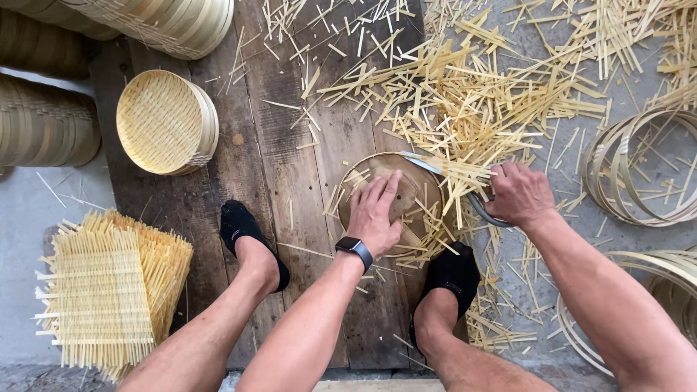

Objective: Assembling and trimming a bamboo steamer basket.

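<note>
- Bamboo-rimmed round tray [406, 190] is lying flat on the dark wooden board [276, 145], just ahead of the person's two black-shod feet.
- Left hand [376, 212] is pressing down on the tray's middle, fingers spread and flat, pinching nothing; a dark watch [354, 248] is sitting on that wrist.
- Right hand [519, 194] is curling shut around the handle of a curved blade [435, 168], whose tip is reaching across the tray's far rim.
- Cut bamboo slivers [465, 101] are lying thick beyond and right of the tray, some spilling over it.
- A finished woven basket [165, 122] is leaning well left of the tray.
- Square woven mats [109, 290] are stacking up near-left of the tray, beyond the left leg.
- Bent bamboo hoops [632, 174] are resting right of the tray, past the right hand.
</note>
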